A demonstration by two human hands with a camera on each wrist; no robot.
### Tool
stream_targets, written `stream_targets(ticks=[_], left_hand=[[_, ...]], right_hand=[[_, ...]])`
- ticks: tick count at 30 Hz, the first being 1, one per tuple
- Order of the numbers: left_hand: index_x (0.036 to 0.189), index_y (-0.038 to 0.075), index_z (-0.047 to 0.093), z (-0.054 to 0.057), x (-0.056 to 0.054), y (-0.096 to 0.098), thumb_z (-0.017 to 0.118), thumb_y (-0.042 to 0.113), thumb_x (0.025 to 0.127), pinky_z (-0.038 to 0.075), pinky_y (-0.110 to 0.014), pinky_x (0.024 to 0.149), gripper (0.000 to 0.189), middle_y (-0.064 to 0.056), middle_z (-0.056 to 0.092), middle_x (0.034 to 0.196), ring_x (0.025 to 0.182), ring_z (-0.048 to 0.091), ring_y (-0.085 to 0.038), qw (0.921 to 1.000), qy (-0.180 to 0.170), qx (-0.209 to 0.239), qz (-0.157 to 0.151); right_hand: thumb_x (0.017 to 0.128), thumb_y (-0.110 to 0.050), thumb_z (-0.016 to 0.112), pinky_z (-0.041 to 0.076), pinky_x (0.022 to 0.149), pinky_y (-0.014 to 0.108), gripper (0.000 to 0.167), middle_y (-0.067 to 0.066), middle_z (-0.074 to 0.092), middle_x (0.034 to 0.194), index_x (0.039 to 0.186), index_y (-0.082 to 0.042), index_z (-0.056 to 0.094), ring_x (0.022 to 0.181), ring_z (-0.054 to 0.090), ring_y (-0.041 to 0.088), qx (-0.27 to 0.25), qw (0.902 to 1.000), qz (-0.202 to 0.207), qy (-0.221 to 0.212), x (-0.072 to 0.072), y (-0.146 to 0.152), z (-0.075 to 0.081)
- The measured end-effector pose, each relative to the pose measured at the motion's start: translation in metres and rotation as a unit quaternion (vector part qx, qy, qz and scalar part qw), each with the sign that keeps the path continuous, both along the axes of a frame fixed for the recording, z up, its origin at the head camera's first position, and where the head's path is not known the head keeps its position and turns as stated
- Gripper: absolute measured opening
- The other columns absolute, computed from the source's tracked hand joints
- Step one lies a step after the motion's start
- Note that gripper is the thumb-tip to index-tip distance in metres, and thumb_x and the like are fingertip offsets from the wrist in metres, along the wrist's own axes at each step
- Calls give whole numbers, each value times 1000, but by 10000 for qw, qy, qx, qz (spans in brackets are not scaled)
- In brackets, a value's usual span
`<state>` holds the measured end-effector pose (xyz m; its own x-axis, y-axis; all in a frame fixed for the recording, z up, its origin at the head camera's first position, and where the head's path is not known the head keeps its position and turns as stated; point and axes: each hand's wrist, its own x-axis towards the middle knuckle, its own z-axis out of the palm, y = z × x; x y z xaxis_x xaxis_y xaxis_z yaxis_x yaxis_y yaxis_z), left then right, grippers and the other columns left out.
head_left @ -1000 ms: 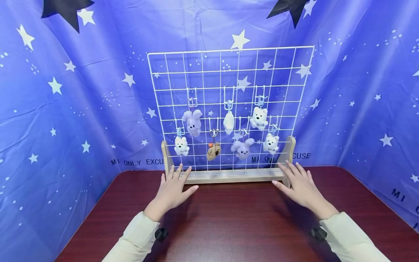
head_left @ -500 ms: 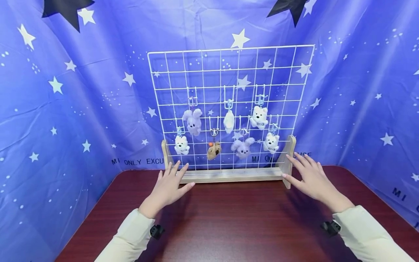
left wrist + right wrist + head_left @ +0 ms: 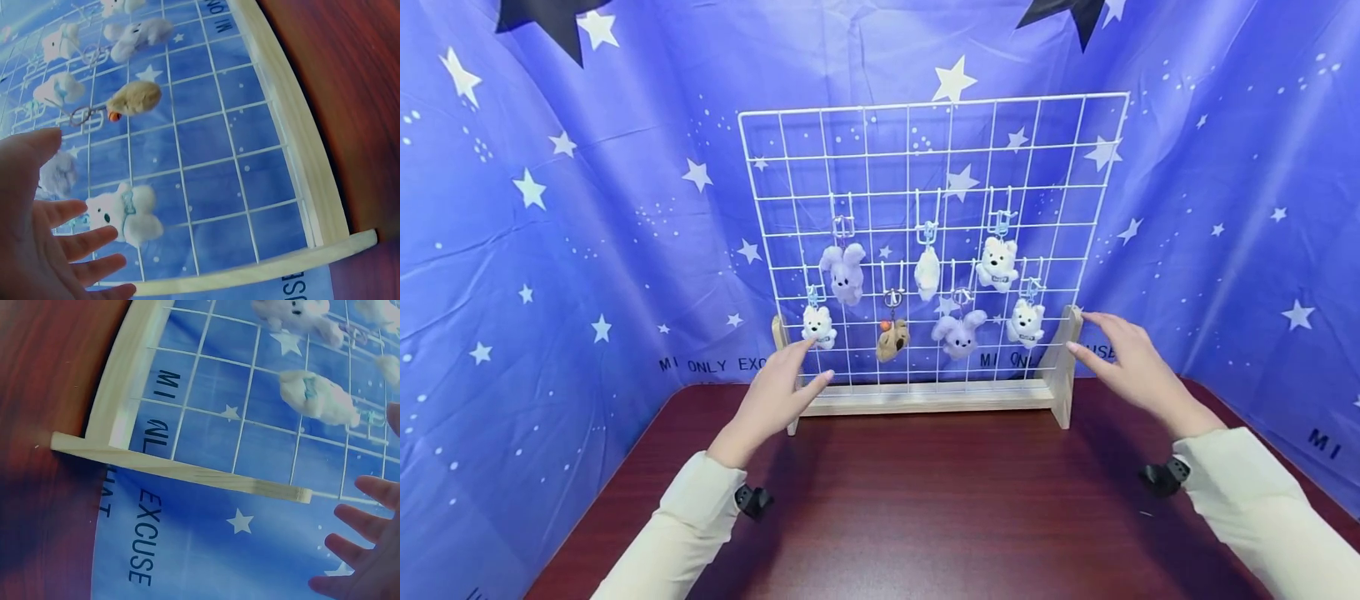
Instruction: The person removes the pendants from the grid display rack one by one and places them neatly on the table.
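A white wire grid rack (image 3: 887, 152) on a wooden base (image 3: 925, 401) stands at the back of the table, hung with plush keychains. My left hand (image 3: 767, 396) is before its left post, fingers spread and holding nothing. Closest to it hangs a white bear-like plush (image 3: 818, 327), also seen in the left wrist view (image 3: 128, 215); contact cannot be told. By the right wooden post (image 3: 1063, 371) is my right hand (image 3: 1131, 367), fingers extended around the post's outer side, with nothing in it. A white plush (image 3: 1026, 322) hangs just left of that post.
Also on the rack hang a purple rabbit plush (image 3: 844, 275), a brown plush (image 3: 892, 340), a second purple rabbit (image 3: 958, 335), and two white plushes, one side-on (image 3: 927, 273) and one facing forward (image 3: 997, 262). A dark red table (image 3: 925, 500) lies in front; a starry blue curtain (image 3: 625, 250) surrounds it.
Both hands have moved up and outward, the left toward the lower left white plush, the right to the outer side of the right post. The keychains hang as before.
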<state>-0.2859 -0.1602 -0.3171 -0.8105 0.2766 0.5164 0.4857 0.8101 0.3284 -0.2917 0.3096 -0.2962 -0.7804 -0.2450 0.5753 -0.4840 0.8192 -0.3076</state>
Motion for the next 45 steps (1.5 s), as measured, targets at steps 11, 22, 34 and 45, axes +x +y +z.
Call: stream_targets(ticks=[11,22,34,45], left_hand=[[139,4,41,19,-16,-13,55,38,94,35,-54,100,58,-21,54,130,123,46,-37,9938,-214,1081,143],[130,3,51,36,-41,-5,60,28,93,48,-44,89,46,-17,63,119,105,61,-33,9724,84,2320,220],[119,4,60,48,-60,5,63,20,90,48,-40,87,34,-13,67,113,102,62,-28,9642,162,2596,516],[104,-1,65,46,-68,10,64,13,88,49,-36,81,21,-17,69,97,90,64,-28,9471,392,3143,510]], right_hand=[[95,-44,50,28,97,63,71,32,36,139,141,6,31,125,34,50,-1207,9875,-693,-737,-27,-4,23],[93,-44,52,32,102,56,75,27,32,146,145,2,25,128,37,46,-2620,9587,-801,-758,-54,-10,20],[91,-20,61,42,79,6,47,-19,59,90,128,7,49,84,52,-9,-4129,9071,-811,-56,-77,-27,19],[91,-1,58,48,63,9,9,-14,69,71,98,-3,63,70,65,-1,-5623,8263,296,-133,-82,-25,16]])
